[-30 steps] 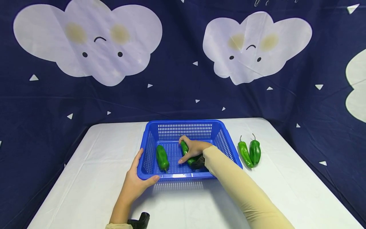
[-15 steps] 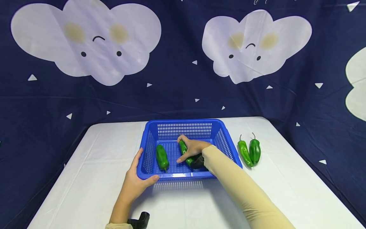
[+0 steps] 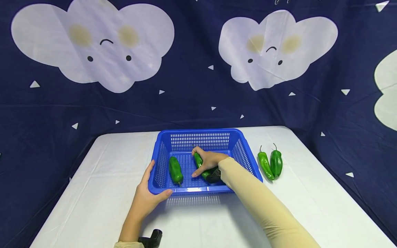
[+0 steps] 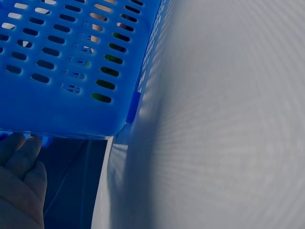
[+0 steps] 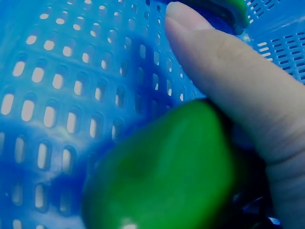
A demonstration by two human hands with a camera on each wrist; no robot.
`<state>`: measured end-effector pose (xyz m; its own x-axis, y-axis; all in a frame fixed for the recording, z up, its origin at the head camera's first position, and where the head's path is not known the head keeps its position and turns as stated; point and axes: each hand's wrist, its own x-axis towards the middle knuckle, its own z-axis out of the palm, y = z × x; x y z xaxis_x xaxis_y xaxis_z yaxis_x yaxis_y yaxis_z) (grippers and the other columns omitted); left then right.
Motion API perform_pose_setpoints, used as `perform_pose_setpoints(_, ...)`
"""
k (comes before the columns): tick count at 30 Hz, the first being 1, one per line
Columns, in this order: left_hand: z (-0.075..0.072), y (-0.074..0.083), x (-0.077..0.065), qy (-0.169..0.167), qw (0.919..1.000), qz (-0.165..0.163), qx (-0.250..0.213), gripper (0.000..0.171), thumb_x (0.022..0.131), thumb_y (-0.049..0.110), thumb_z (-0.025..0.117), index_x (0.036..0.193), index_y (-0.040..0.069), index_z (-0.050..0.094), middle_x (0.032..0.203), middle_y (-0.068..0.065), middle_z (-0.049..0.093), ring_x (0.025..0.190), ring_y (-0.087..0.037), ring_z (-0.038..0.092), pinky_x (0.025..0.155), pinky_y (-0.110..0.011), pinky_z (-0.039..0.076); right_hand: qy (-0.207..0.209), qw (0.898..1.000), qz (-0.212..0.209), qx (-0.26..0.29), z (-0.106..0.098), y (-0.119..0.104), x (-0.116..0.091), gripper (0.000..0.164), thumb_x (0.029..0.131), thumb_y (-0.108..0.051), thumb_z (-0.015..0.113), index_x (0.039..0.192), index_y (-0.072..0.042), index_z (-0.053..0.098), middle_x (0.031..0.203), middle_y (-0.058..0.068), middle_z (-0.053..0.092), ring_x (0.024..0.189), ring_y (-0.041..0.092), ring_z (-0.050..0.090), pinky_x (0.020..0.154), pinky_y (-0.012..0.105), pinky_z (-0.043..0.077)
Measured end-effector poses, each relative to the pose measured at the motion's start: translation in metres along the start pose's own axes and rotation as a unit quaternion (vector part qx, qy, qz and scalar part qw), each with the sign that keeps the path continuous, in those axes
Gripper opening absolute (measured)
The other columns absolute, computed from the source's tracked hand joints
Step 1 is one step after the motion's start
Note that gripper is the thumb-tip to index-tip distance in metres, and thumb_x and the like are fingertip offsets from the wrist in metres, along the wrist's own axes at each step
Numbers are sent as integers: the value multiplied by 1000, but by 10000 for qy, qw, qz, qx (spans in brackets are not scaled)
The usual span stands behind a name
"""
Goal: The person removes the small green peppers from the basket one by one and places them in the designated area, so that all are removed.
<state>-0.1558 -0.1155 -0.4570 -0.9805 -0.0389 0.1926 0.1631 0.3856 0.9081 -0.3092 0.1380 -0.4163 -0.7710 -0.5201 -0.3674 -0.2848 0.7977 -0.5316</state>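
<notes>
A blue plastic basket [image 3: 198, 131] with slotted walls stands on the table. My left hand [image 3: 148, 193] holds its near left corner, thumb on the front rim and fingers along the left side; in the left wrist view those fingers [image 4: 21, 155] lie against the rim. Inside the basket, my right hand [image 3: 209, 160] grips a long green pepper [image 3: 199, 159] from above. Up close in the right wrist view, the glossy pepper [image 5: 162, 171] lies beside the thumb [image 5: 224, 62]. Another green pepper [image 3: 175, 171] rests on the basket floor to the left.
Two more green peppers, one slim and light [image 3: 265, 166] and one wider and darker [image 3: 276, 164], lie side by side on the white-covered table [image 3: 102, 193], right of the basket. A dark blue cloth [image 3: 192, 100] with printed clouds hangs behind the table.
</notes>
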Motion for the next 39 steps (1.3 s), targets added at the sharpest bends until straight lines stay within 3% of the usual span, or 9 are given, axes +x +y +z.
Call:
perform_pose_setpoints(8,0,-1,-1,33,10000,-90,3,115,70,28,89,159,31,17,157,-23,35,140,-45,41,109,-61,39,-12,9998,81,-202,1,0,2,86,65,-54,88,132,-33,37,96,5,62,90,20,59,82,33,46)
perform_pose_setpoints(28,-1,-1,0,28,10000,-1,15,115,70,28,89,159,30,17,156,-24,37,138,-45,44,107,-60,42,40,9999,-13,-157,0,-2,-1,83,70,-51,87,133,-30,36,96,5,62,88,20,59,80,32,46)
perform_pose_setpoints(39,-1,0,0,16,10000,-51,31,115,70,29,89,159,30,17,156,-23,36,138,-45,43,107,-60,42,8,9999,80,-89,1,2,3,85,65,-55,88,130,-34,37,95,4,62,87,20,59,79,32,46)
